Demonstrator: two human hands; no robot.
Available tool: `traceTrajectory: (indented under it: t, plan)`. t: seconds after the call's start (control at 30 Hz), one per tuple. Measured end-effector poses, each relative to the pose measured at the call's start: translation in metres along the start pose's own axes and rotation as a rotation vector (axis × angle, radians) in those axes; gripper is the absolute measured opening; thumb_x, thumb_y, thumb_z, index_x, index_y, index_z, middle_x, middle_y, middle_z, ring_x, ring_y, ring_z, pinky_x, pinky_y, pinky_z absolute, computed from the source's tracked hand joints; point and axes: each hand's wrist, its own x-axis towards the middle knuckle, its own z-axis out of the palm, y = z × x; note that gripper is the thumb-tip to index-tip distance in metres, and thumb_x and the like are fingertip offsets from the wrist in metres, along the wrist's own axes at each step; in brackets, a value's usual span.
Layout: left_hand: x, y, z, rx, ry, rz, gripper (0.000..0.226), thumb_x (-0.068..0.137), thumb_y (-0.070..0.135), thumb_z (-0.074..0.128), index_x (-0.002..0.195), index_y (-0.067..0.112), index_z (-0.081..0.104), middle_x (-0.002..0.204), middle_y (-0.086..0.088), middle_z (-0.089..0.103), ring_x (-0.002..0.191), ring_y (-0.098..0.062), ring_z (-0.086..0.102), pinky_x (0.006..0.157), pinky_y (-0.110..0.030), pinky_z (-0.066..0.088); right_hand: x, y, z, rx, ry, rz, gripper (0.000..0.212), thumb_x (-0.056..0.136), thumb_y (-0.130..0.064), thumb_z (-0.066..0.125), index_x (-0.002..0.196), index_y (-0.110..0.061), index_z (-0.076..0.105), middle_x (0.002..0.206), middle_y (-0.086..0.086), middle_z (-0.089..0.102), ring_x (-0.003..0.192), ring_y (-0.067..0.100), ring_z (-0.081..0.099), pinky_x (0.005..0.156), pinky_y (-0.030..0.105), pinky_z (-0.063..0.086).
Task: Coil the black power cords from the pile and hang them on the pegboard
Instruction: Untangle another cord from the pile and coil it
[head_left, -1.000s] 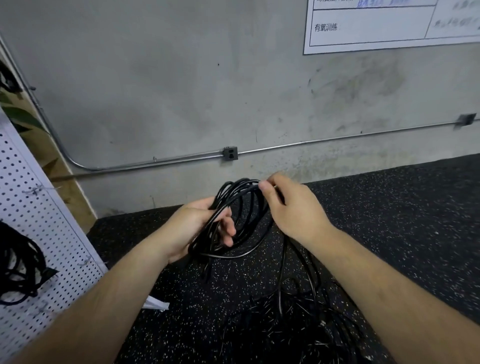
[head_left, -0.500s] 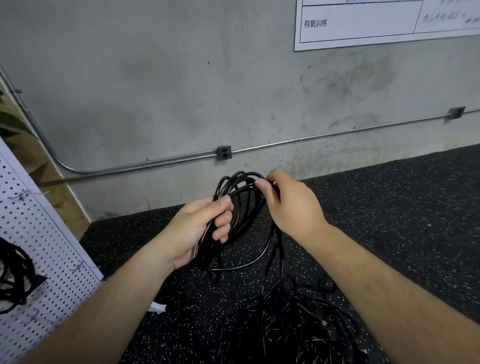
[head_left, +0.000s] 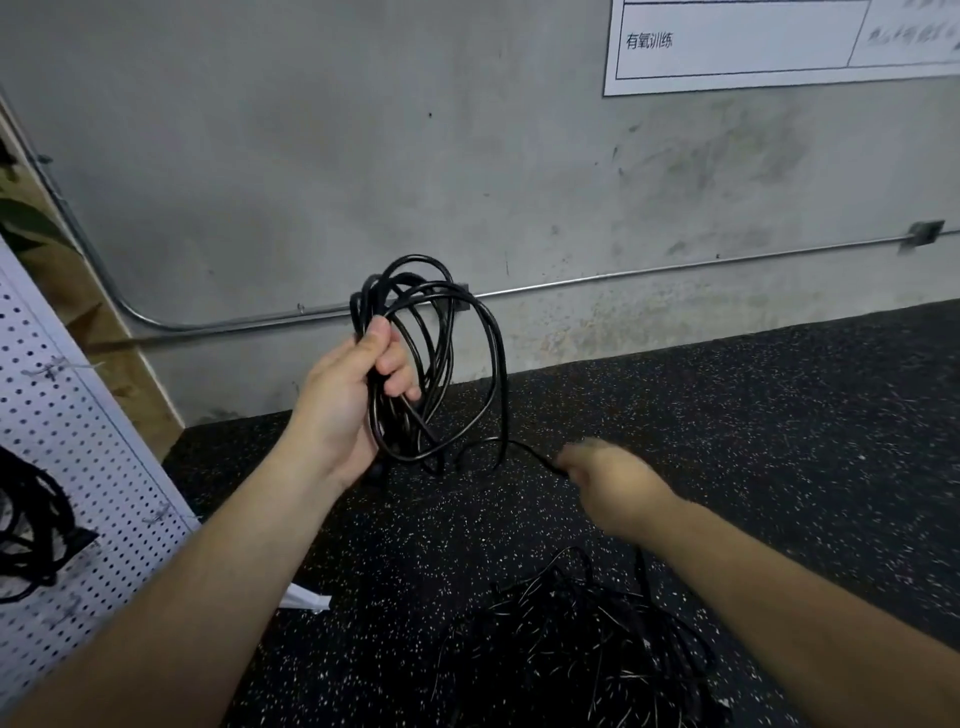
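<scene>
The power cord (head_left: 363, 312) is light, limp and smooth-jacketed. By its look, the loops hold their shape only while clamped and slide over one another if the grip loosens. Take hold where all the loops bunch together, never on a single strand.

The coil is raised above the floor (head_left: 753, 415), left of centre, in front of the far wall. The left hand (head_left: 343, 410) stands upright with the palm turned right. Its fingers (head_left: 397, 366) are curled round the bunched loops and the thumb is pressed on top.

One free run (head_left: 524, 447) leaves the bottom of the coil and leads right to the right hand (head_left: 615, 491). This hand is lower, nearer and blurred; it appears to pinch the run at its fingertips.

The pile (head_left: 582, 654) lies on the near floor, below the right forearm. The pegboard (head_left: 88, 467) stands at left, carrying a hung coil (head_left: 31, 525).
</scene>
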Motion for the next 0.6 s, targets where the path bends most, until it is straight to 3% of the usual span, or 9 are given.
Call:
traceTrajectory:
  t: [0.07, 0.1, 0.13, 0.2, 0.3, 0.37, 0.43, 0.5, 0.6]
  plan:
    - [0.002, -0.004, -0.001, 0.029, 0.015, 0.005, 0.016, 0.098, 0.032, 0.052, 0.092, 0.017, 0.051, 0.061, 0.011, 0.041, 0.050, -0.006, 0.037, 0.054, -0.021, 0.043, -0.002, 0.003, 0.014, -0.264, -0.304, 0.162, 0.040, 0.095, -0.001, 0.051, 0.131, -0.014, 0.060, 0.128, 0.006, 0.060, 0.109, 0.026, 0.063, 0.093, 0.037, 0.056]
    - [0.002, -0.006, -0.001, 0.057, 0.014, 0.002, 0.017, 0.100, 0.031, 0.051, 0.092, 0.017, 0.052, 0.062, 0.010, 0.041, 0.051, -0.007, 0.037, 0.055, -0.022, 0.043, -0.003, -0.002, 0.013, -0.251, -0.350, 0.181, 0.043, 0.095, -0.001, 0.050, 0.136, -0.014, 0.057, 0.133, 0.007, 0.059, 0.110, 0.026, 0.063, 0.092, 0.035, 0.056]
    - [0.001, -0.008, -0.001, 0.089, 0.010, -0.005, 0.017, 0.102, 0.030, 0.050, 0.092, 0.016, 0.052, 0.063, 0.009, 0.040, 0.051, -0.008, 0.037, 0.056, -0.022, 0.042, -0.003, -0.010, 0.005, -0.114, -0.312, 0.157, 0.048, 0.095, 0.000, 0.047, 0.141, -0.015, 0.052, 0.138, 0.006, 0.057, 0.105, 0.022, 0.065, 0.085, 0.031, 0.057]
    - [0.000, -0.010, 0.000, 0.127, -0.003, -0.017, 0.019, 0.104, 0.029, 0.049, 0.092, 0.015, 0.053, 0.063, 0.009, 0.041, 0.053, -0.008, 0.037, 0.057, -0.023, 0.042, -0.001, -0.027, -0.012, 0.390, -0.087, 0.064, 0.058, 0.096, 0.003, 0.045, 0.149, -0.021, 0.043, 0.138, -0.002, 0.056, 0.085, 0.009, 0.065, 0.067, 0.023, 0.052]
    - [0.000, -0.011, 0.003, 0.098, -0.011, -0.013, 0.018, 0.102, 0.029, 0.050, 0.092, 0.014, 0.053, 0.063, 0.008, 0.041, 0.052, -0.008, 0.038, 0.057, -0.024, 0.042, -0.005, -0.059, -0.035, 0.909, 0.006, -0.066, 0.052, 0.095, -0.004, 0.061, 0.140, -0.029, 0.051, 0.125, -0.015, 0.065, 0.099, -0.006, 0.063, 0.086, 0.013, 0.048]
    - [-0.001, -0.011, 0.005, 0.080, -0.004, -0.013, 0.018, 0.103, 0.028, 0.048, 0.092, 0.014, 0.053, 0.062, 0.008, 0.041, 0.051, -0.008, 0.037, 0.056, -0.023, 0.042, -0.005, -0.070, -0.029, 0.896, -0.007, -0.135, 0.038, 0.095, -0.018, 0.069, 0.130, -0.027, 0.058, 0.115, -0.014, 0.070, 0.103, -0.004, 0.064, 0.089, 0.013, 0.047]
    - [-0.002, -0.011, 0.006, 0.074, -0.006, -0.011, 0.018, 0.103, 0.027, 0.048, 0.092, 0.014, 0.052, 0.062, 0.008, 0.040, 0.050, -0.008, 0.037, 0.055, -0.022, 0.042, -0.001, -0.070, -0.019, 0.770, 0.014, -0.142, 0.020, 0.096, -0.028, 0.069, 0.113, -0.020, 0.063, 0.097, -0.014, 0.070, 0.088, 0.000, 0.063, 0.082, 0.022, 0.049]
    - [-0.005, -0.009, 0.006, 0.073, -0.008, 0.002, 0.017, 0.100, 0.028, 0.050, 0.092, 0.014, 0.051, 0.061, 0.009, 0.040, 0.050, -0.007, 0.036, 0.055, -0.021, 0.042, 0.000, -0.070, -0.016, 0.720, 0.009, -0.137, 0.008, 0.100, -0.027, 0.063, 0.096, -0.020, 0.064, 0.075, -0.020, 0.066, 0.069, -0.005, 0.057, 0.070, 0.021, 0.045]
    - [-0.006, -0.007, 0.002, 0.076, 0.003, 0.027, 0.019, 0.095, 0.033, 0.054, 0.091, 0.014, 0.052, 0.062, 0.009, 0.040, 0.050, -0.007, 0.036, 0.055, -0.021, 0.043, 0.003, -0.067, -0.010, 0.620, 0.066, -0.127, 0.008, 0.104, -0.025, 0.056, 0.098, -0.024, 0.060, 0.088, -0.013, 0.070, 0.085, 0.001, 0.064, 0.082, 0.029, 0.053]
